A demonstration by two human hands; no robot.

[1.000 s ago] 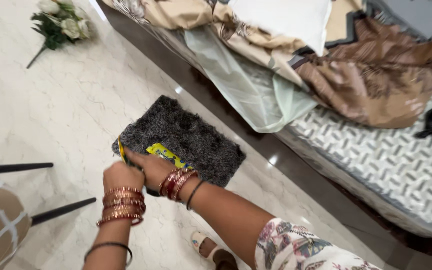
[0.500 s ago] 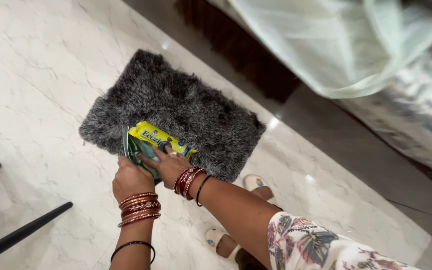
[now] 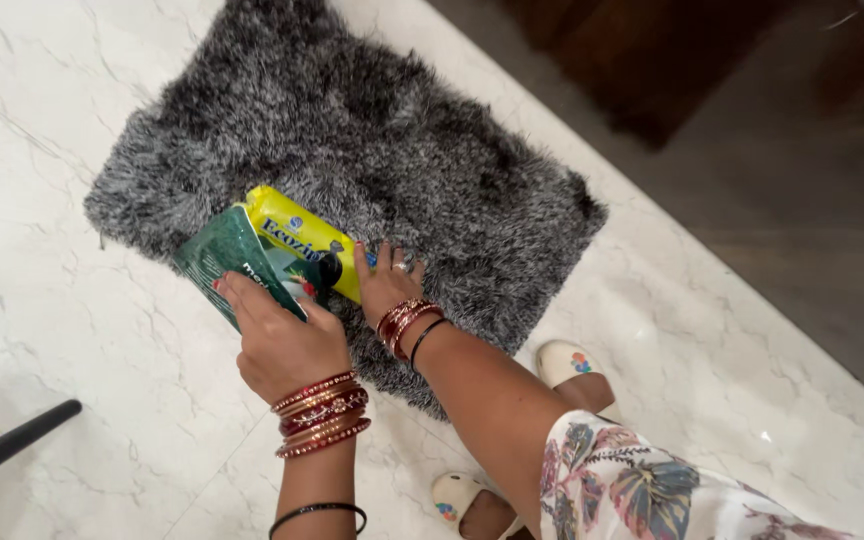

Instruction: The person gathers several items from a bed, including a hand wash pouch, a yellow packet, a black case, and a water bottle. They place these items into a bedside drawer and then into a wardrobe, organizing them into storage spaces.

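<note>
- Gripping a green and yellow packet (image 3: 272, 255), the left hand (image 3: 287, 345) is closing its fingers over the green lower end, thumb and fingertips pressed on it.
- The right hand (image 3: 387, 290) is clasping the packet's yellow end from the other side, its fingers partly hidden behind the packet.
- The packet is being held tilted in the air, just above the near edge of a shaggy grey rug (image 3: 372, 150) lying on the white marble floor (image 3: 62, 330).
- Both wrists are wearing red and gold bangles (image 3: 320, 410).
- White slippers (image 3: 567, 365) are showing below the right forearm, beside the rug.
- A black bar (image 3: 7, 450) is crossing the lower left corner.
</note>
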